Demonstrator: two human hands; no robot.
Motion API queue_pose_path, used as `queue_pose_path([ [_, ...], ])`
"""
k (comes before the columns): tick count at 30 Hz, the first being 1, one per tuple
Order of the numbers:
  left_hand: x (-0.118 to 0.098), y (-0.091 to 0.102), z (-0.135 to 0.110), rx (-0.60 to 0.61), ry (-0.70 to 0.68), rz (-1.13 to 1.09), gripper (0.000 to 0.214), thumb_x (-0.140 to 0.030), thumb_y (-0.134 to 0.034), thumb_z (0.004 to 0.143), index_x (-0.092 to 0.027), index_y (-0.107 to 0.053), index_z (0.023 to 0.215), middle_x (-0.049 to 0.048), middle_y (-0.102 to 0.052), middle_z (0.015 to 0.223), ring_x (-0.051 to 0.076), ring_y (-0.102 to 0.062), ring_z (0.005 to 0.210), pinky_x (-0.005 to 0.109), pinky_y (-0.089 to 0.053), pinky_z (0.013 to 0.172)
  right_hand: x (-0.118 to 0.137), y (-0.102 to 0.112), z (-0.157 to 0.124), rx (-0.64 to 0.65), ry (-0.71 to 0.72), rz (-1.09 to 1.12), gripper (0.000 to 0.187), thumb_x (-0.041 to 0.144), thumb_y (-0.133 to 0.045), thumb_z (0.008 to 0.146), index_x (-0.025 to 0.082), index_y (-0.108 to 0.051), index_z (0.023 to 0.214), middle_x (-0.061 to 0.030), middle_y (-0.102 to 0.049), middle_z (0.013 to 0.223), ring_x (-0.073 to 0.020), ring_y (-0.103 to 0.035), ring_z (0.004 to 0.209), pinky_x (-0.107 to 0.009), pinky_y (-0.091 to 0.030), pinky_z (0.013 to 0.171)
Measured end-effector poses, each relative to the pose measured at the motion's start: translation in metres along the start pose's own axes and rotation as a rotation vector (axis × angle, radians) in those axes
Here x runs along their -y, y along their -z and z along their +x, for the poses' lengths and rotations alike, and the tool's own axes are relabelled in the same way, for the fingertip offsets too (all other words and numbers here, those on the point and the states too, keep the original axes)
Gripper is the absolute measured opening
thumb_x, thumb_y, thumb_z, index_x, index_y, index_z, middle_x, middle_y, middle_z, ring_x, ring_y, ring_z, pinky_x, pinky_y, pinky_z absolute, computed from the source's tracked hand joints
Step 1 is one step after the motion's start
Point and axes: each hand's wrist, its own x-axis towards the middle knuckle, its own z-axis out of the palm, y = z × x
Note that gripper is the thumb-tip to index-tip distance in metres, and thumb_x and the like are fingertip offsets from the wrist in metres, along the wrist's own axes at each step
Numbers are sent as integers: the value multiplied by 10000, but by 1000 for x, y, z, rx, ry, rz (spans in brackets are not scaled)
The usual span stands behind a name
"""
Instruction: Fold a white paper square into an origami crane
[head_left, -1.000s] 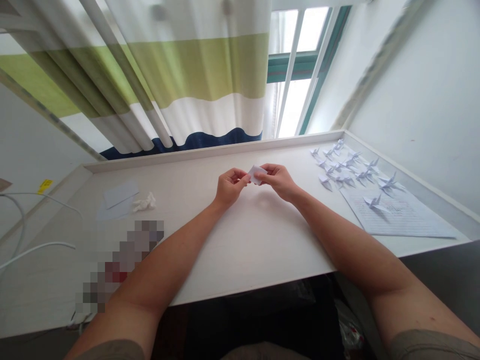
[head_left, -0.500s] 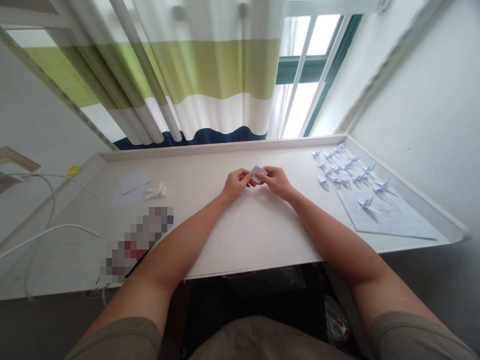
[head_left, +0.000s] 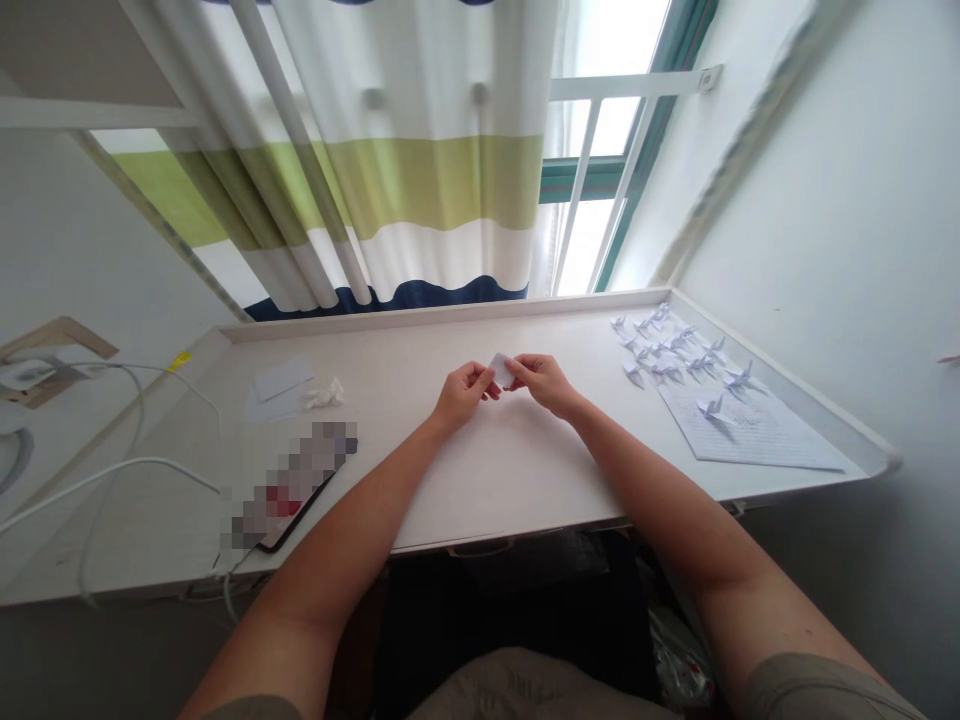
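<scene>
A small folded piece of white paper (head_left: 501,369) is held up above the middle of the desk, one corner pointing upward. My left hand (head_left: 463,392) pinches its left side between thumb and fingers. On its right side, my right hand (head_left: 545,383) grips it with the thumb in front. Fingertips cover the paper's lower edges, so its exact folds cannot be made out. Several folded white paper cranes (head_left: 679,345) stand at the right end of the desk, and one crane (head_left: 716,410) sits on a written sheet of paper (head_left: 765,440).
The white desk (head_left: 480,480) has a raised rim at back and right. To the left lie flat paper sheets (head_left: 281,380), a crumpled white tissue (head_left: 325,392), a blurred phone-like object (head_left: 300,485) and a white cable (head_left: 142,462). Behind hangs a striped curtain (head_left: 435,180).
The view has tilted up and shifted slightly. Both hands still hold the folded paper, which has turned a little between the fingers.
</scene>
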Motion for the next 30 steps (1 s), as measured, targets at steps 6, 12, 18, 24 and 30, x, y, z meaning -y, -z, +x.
queue_pose_path([
  [6, 0, 3, -4, 89, 5, 6, 500, -673, -773, 854, -198, -640, 777, 41, -749, 680, 162, -691, 635, 293, -503, 653, -4, -1, -6, -14, 0, 63, 640, 818, -796, 727, 182, -753, 787, -45, -741, 713, -181, -697, 664, -337, -587, 695],
  [12, -2, 8, -6, 170, 59, -24, 465, -602, -848, 811, -199, -620, 770, 47, -758, 707, 168, -699, 655, 291, -510, 652, -6, 3, -5, 68, 8, 23, 689, 873, -651, 828, 192, -693, 736, -52, -726, 674, -196, -706, 649, -342, -564, 680],
  [18, -2, 5, -6, 119, 39, -47, 484, -632, -851, 793, -191, -661, 854, 30, -748, 721, 163, -705, 626, 265, -509, 574, -10, 3, -9, 153, 99, -206, 645, 788, -578, 940, 196, -669, 701, -30, -688, 641, -157, -611, 622, -308, -486, 638],
  [24, -2, 0, -7, -141, -29, -9, 519, -671, -808, 813, -179, -644, 830, 13, -706, 653, 145, -676, 569, 236, -528, 487, -15, -7, -10, 190, 1, -20, 547, 710, -814, 786, 181, -691, 851, -53, -753, 798, -184, -717, 701, -322, -572, 679],
  [30, -8, 1, -8, -139, -12, -17, 439, -556, -825, 817, -178, -636, 933, 8, -724, 708, 153, -702, 615, 248, -585, 519, -13, -6, -11, 186, 11, -7, 526, 697, -790, 820, 181, -695, 857, -63, -762, 813, -186, -725, 722, -332, -587, 698],
])
